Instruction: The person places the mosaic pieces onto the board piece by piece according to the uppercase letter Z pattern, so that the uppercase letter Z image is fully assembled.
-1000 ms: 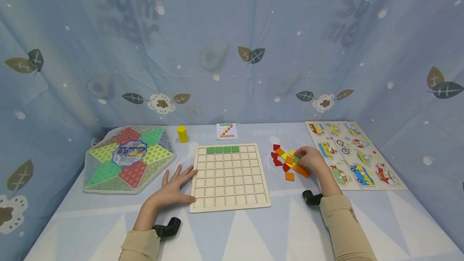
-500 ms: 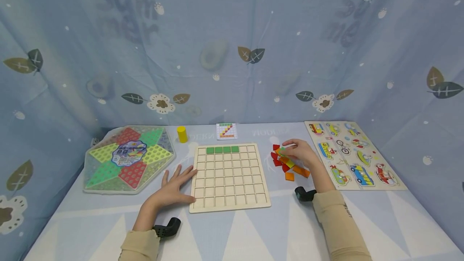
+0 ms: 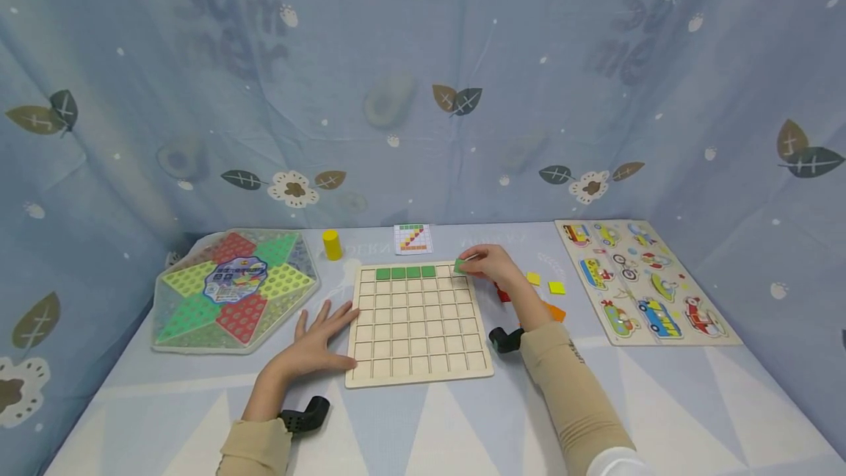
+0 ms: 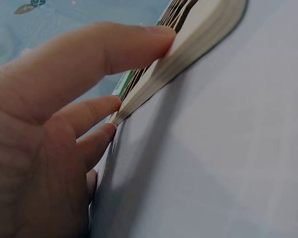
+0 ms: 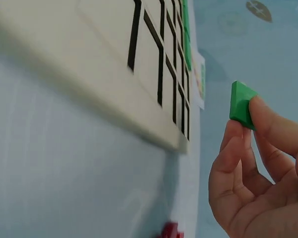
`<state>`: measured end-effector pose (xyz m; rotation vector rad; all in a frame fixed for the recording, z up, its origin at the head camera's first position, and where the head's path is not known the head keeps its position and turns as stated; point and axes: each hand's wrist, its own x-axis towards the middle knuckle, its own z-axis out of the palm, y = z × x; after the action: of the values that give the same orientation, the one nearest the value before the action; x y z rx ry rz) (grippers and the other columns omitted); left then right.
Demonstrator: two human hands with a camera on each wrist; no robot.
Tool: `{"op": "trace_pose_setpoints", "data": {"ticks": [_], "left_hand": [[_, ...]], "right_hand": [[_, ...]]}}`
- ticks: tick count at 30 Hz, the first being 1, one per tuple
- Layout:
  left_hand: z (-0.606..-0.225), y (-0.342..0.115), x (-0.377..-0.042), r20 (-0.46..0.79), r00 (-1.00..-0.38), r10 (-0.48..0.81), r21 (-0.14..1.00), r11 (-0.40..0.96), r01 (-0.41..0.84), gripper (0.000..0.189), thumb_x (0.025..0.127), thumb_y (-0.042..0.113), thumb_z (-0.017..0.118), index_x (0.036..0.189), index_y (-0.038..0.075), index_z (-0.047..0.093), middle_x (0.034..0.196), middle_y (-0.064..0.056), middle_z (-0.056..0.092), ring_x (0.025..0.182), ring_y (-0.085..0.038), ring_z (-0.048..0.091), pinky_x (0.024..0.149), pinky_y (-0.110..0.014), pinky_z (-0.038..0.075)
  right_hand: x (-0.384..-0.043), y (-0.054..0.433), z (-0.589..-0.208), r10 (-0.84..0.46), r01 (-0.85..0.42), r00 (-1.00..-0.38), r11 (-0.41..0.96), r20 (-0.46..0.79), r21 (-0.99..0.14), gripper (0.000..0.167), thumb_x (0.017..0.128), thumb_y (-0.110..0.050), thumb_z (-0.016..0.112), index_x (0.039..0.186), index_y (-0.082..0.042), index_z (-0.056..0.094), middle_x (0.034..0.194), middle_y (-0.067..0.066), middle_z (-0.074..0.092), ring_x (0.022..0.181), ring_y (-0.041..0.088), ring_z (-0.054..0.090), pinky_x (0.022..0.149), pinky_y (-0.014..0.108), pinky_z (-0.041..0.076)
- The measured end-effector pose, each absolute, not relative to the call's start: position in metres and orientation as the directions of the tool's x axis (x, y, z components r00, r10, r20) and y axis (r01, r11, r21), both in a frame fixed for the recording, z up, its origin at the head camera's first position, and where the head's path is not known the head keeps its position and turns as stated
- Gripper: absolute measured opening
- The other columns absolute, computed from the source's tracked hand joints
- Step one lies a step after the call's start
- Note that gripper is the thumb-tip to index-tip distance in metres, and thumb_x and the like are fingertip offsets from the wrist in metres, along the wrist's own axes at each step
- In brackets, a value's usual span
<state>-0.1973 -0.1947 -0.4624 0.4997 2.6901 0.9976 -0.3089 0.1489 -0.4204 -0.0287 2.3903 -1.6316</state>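
A wooden grid board (image 3: 418,329) lies at the middle of the table, with several green square tiles (image 3: 406,272) in its far row. The left hand (image 3: 316,344) has its fingers spread, and their tips touch the board's left edge; in the left wrist view the thumb (image 4: 139,47) and fingertips meet that edge. Above the board's far right corner, the right hand (image 3: 492,268) pinches a green square tile (image 3: 459,266). The right wrist view shows this green tile (image 5: 242,104) between thumb and fingers, held up off the board.
Yellow tiles (image 3: 557,288), an orange tile (image 3: 557,312) and red pieces (image 3: 502,294) lie right of the board, partly behind the right arm. A pattern card (image 3: 413,239) and yellow cylinder (image 3: 333,245) are behind it. A star game board (image 3: 236,289) sits left, a vehicle puzzle (image 3: 644,281) right.
The right hand has moved left from the loose pile to the board's far right corner, carrying a green tile. The left hand has stayed on the board's edge.
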Motion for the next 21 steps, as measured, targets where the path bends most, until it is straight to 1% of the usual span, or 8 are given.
{"op": "trace_pose_setpoints", "data": {"ticks": [3, 7, 12, 16, 21], "left_hand": [[-0.463, -0.195, -0.197, -0.089, -0.917, 0.389, 0.657, 0.715, 0.240, 0.089, 0.066, 0.034, 0.076, 0.143, 0.012, 0.036, 0.152, -0.011, 0.022, 0.140, -0.040, -0.003, 0.103, -0.058, -0.019], [-0.464, -0.195, -0.197, -0.083, -0.917, 0.390, 0.652, 0.717, 0.246, 0.089, 0.066, 0.033, 0.076, 0.143, 0.012, 0.037, 0.152, -0.011, 0.022, 0.140, -0.040, -0.002, 0.104, -0.058, -0.018], [-0.464, -0.195, -0.197, -0.080, -0.916, 0.394, 0.657, 0.712, 0.249, 0.089, 0.066, 0.033, 0.076, 0.143, 0.012, 0.037, 0.152, -0.011, 0.022, 0.139, -0.041, -0.003, 0.103, -0.058, -0.019], [-0.463, -0.195, -0.197, -0.086, -0.916, 0.391, 0.656, 0.714, 0.244, 0.090, 0.065, 0.033, 0.076, 0.143, 0.012, 0.036, 0.152, -0.010, 0.022, 0.140, -0.040, -0.003, 0.104, -0.057, -0.019], [-0.463, -0.195, -0.197, -0.088, -0.915, 0.393, 0.658, 0.713, 0.243, 0.090, 0.065, 0.033, 0.076, 0.143, 0.012, 0.036, 0.152, -0.010, 0.022, 0.140, -0.040, -0.003, 0.104, -0.057, -0.020]], "right_hand": [[-0.315, 0.138, -0.424, -0.184, 0.119, -0.962, 0.380, -0.201, -0.917, 0.026, 0.084, -0.007, 0.065, 0.108, 0.003, 0.064, 0.092, 0.006, 0.061, 0.078, 0.011, 0.061, 0.078, 0.029, 0.053], [-0.323, 0.128, -0.428, -0.183, 0.123, -0.960, 0.410, -0.214, -0.904, 0.025, 0.083, -0.005, 0.066, 0.106, 0.003, 0.065, 0.087, 0.006, 0.062, 0.072, 0.011, 0.059, 0.068, 0.025, 0.051], [-0.330, 0.120, -0.431, -0.173, 0.063, -0.969, 0.526, -0.179, -0.848, 0.018, 0.082, -0.008, 0.068, 0.098, -0.001, 0.067, 0.085, 0.009, 0.062, 0.067, 0.014, 0.055, 0.061, 0.024, 0.047], [-0.333, 0.117, -0.433, -0.176, -0.004, -0.975, 0.633, -0.139, -0.775, 0.013, 0.080, -0.010, 0.069, 0.091, -0.003, 0.068, 0.087, 0.008, 0.063, 0.072, 0.017, 0.054, 0.062, 0.026, 0.046], [-0.335, 0.112, -0.432, -0.172, -0.036, -0.976, 0.726, -0.130, -0.687, 0.010, 0.079, -0.011, 0.070, 0.087, -0.006, 0.071, 0.087, 0.007, 0.064, 0.080, 0.020, 0.054, 0.071, 0.031, 0.047]]}}
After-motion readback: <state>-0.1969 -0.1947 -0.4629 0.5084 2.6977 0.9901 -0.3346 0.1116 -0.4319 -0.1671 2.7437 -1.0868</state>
